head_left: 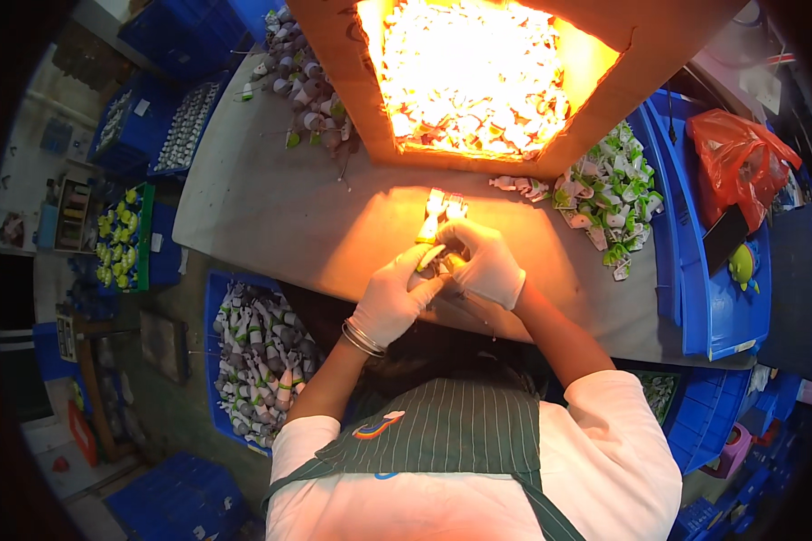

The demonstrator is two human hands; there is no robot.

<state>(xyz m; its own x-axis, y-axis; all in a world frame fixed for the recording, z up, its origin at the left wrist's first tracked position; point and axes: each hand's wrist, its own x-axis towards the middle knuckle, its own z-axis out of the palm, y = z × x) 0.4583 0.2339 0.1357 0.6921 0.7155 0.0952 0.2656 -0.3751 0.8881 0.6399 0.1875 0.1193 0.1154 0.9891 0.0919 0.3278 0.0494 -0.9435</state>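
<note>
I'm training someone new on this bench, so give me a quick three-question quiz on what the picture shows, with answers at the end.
1. True or false: the left hand and the right hand are held far apart.
2. Where is the red plastic bag? A, on the floor at far left; B, at the blue bin on the right; C, between the hands.
3. Fill in the colour: the yellow-green toys at left sit in a ____ crate.

Key
1. False; they meet around a small part.
2. B
3. Green
</note>
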